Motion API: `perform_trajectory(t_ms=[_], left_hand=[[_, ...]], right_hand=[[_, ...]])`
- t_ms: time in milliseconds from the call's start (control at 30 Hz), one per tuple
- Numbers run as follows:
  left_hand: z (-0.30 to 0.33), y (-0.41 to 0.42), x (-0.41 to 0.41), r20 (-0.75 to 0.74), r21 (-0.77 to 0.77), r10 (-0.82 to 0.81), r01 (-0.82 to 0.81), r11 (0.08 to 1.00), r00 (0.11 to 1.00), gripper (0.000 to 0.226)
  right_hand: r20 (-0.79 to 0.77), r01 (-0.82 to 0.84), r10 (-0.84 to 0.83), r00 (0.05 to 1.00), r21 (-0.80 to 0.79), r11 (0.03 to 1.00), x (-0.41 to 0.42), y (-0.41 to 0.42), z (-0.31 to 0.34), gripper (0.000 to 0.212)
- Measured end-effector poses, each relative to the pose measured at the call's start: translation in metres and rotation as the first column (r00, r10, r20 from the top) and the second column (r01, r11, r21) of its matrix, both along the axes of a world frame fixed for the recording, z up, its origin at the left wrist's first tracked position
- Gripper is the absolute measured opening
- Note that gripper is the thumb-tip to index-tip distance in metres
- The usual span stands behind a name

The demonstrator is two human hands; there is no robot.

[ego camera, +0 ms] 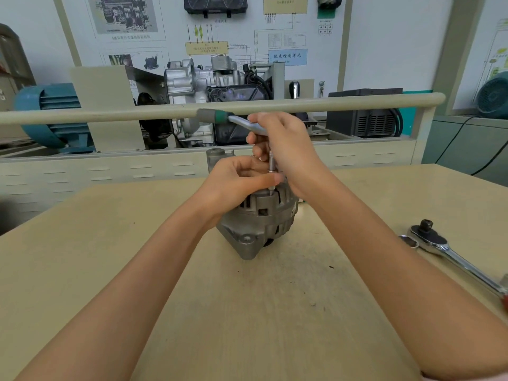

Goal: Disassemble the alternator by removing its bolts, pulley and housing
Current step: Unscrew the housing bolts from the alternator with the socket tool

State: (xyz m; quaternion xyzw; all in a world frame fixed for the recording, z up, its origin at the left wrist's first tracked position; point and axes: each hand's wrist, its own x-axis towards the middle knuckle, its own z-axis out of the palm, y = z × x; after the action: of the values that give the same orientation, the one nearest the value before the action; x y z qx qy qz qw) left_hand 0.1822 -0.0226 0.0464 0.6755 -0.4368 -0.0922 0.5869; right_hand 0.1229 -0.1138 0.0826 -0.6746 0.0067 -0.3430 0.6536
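Head view shows our right hand [288, 149] curled around a small ratchet [242, 122] while our left hand [233, 182] pinches its thin bit [271, 171] above the alternator [261, 221], mid-table [110, 243].

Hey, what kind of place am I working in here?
Most likely an automotive training workshop or classroom. A wiring-diagram board with an instrument cluster mounted on it covers the wall, a cutaway engine sits on a display stand, and an alternator and ratchet are on the bench.
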Motion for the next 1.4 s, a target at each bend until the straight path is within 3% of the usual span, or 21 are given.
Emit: perform_trajectory(t_ms=[100,167,333,467,567,667,767,833,1000,1233,1333,1400], left_hand=[[-0.002,-0.002,-0.004,0.055,-0.029,0.063,-0.061,0.998,0.997,0.027],[-0.002,-0.003,-0.006,0.07,-0.024,0.078,-0.077,0.997,0.994,0.034],[-0.001,-0.001,-0.001,0.039,0.027,-0.002,0.0,1.0,0.999,0.011],[0.0,0.004,0.003,0.005,0.064,-0.082,0.082,0.995,0.997,0.012],[0.001,0.003,0.004,-0.016,0.039,-0.052,0.053,0.998,0.999,0.013],[0.0,0.0,0.0,0.019,0.009,0.018,-0.018,1.0,1.0,0.011],[-0.001,0.0,-0.004,0.08,-0.012,0.04,-0.039,0.999,0.996,0.031],[-0.001,0.001,-0.006,0.103,0.001,0.037,-0.038,0.999,0.994,0.039],[0.0,0.003,-0.002,0.079,0.044,-0.04,0.037,0.998,0.996,0.029],[0.0,0.007,0.006,-0.004,0.056,-0.131,0.131,0.99,0.991,0.016],[-0.001,0.004,0.004,-0.001,0.01,-0.088,0.088,0.996,0.996,0.019],[-0.001,0.001,0.002,0.025,-0.012,-0.042,0.042,0.999,0.999,0.021]], right_hand=[[0.075,0.346,-0.337,0.938,-0.204,0.916,0.007,0.014,-0.009,0.014],[0.111,0.426,-0.412,0.904,-0.268,0.864,0.008,0.017,-0.011,0.024],[-0.057,0.193,-0.204,0.977,-0.154,0.969,0.004,0.006,0.0,0.02],[-0.037,-0.016,0.013,0.999,-0.066,0.998,0.002,-0.002,-0.003,0.026],[0.004,-0.147,0.147,0.989,0.036,0.988,-0.001,-0.004,-0.001,0.025],[0.061,-0.02,0.016,0.998,0.067,0.998,0.0,0.006,-0.003,0.02],[0.15,0.364,-0.346,0.926,-0.112,0.925,0.004,0.022,-0.015,0.014],[0.185,0.453,-0.423,0.887,-0.169,0.875,0.005,0.026,-0.018,0.021],[0.064,0.384,-0.379,0.923,-0.223,0.896,0.006,0.014,-0.01,0.024],[0.052,0.085,-0.077,0.996,-0.177,0.981,0.003,0.0,-0.006,0.026],[0.069,0.248,-0.238,0.969,-0.21,0.946,0.004,0.004,-0.009,0.025],[0.092,0.463,-0.462,0.882,-0.352,0.813,0.003,0.009,-0.012,0.028]])
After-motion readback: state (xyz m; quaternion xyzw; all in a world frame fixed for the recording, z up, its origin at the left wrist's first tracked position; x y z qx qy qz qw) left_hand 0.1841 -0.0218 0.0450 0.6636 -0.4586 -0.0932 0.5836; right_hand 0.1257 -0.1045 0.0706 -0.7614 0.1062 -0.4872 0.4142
